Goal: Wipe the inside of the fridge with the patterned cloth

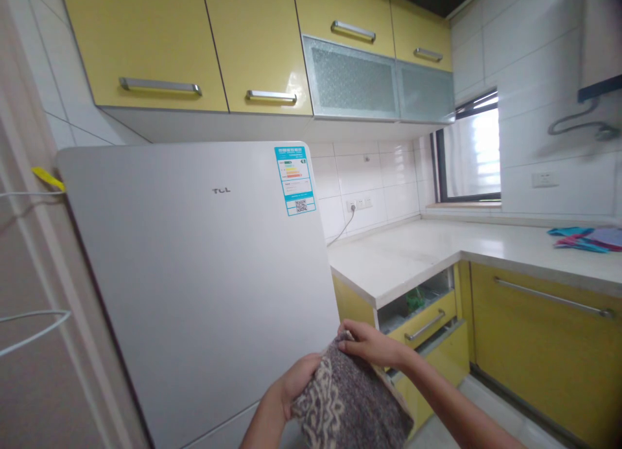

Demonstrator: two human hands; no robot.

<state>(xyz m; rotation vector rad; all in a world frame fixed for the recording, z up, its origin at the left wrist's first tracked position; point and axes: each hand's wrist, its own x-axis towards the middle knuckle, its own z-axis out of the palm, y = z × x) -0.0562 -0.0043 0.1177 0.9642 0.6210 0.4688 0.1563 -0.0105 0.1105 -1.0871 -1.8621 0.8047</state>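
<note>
A grey-brown cloth [357, 397] with a cream swirl pattern hangs between my two hands at the bottom centre. My left hand [299, 379] is closed on its left edge, with the fingers partly hidden by the cloth. At the cloth's top corner, my right hand [367, 344] pinches the fabric between thumb and fingers. Both hands are in front of the lower right part of a light grey refrigerator [194, 274], which has a blue and white label [295, 181] at its top right.
Yellow cabinets [257, 41] hang above. To the right, a white counter [398, 248] turns a corner, with partly open drawers [427, 326] below. Colourful cloths [586, 238] lie on its right part. A white cable [36, 314] sticks out at the left.
</note>
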